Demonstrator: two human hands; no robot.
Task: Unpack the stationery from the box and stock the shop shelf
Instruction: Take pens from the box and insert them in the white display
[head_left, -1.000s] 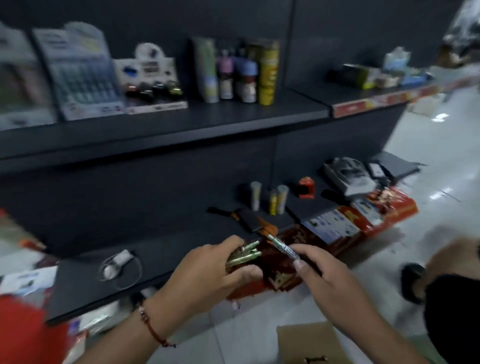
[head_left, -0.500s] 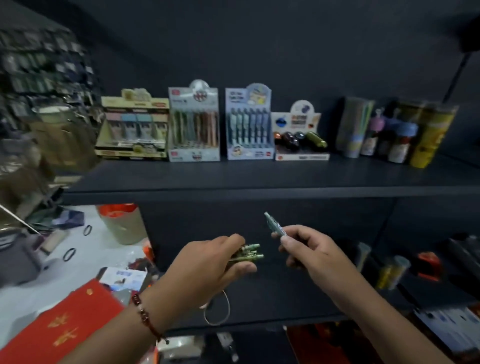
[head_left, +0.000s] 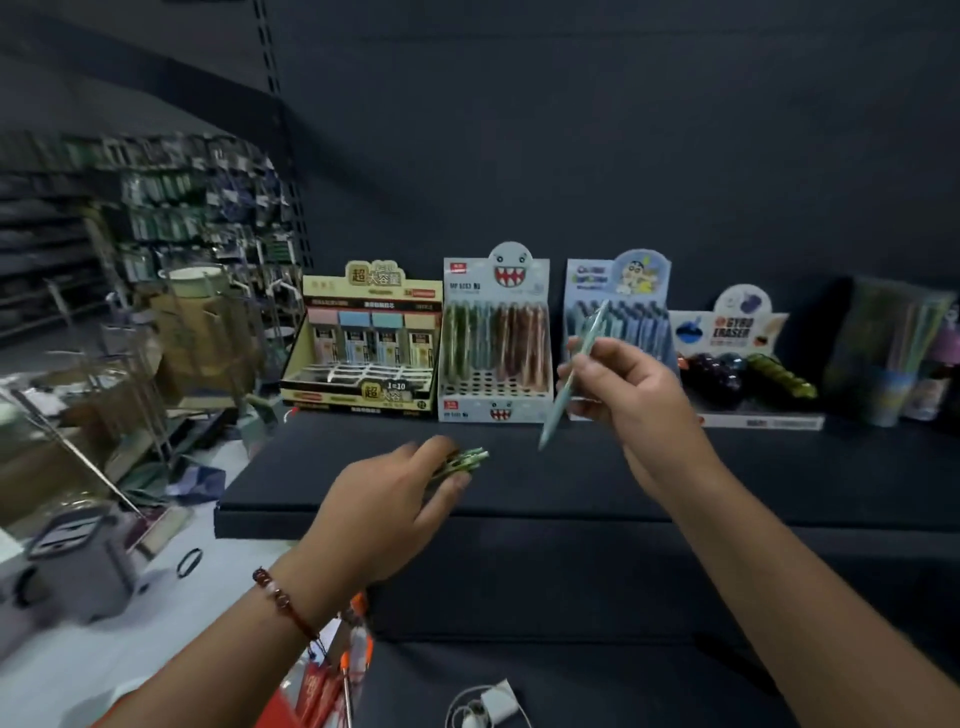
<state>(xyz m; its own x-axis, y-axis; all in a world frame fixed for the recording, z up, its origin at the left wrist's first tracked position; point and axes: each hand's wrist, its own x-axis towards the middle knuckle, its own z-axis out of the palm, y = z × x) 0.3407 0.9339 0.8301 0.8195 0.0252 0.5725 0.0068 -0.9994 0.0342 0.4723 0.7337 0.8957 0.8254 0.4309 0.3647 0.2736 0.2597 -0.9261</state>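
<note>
— While you lift that pale blue-green plastic pen (head_left: 571, 371) toward the displays, where does the job stand?

— Partway, I judge. Your right hand (head_left: 631, 395) pinches the single pen between thumb and curled fingers, tip down, just in front of the grey shark-mouth cardboard pen display (head_left: 496, 332) and the light blue cartoon pen display (head_left: 618, 312). Your left hand (head_left: 400, 499) is closed around a small bundle of green pens (head_left: 462, 462), held low over the black shop shelf (head_left: 779, 483).

— What looks done?

— Four display boxes stand along the back of the shelf: the cream-and-black refill box (head_left: 363, 348), the two pen displays and the white gyro eraser tray (head_left: 748, 364). The shark display has empty holes in its front rows, so you probably have pens to slot there.

— And left?

— Every pen in your hands. The supply box is out of view, so you cannot tell how much more remains.
</note>
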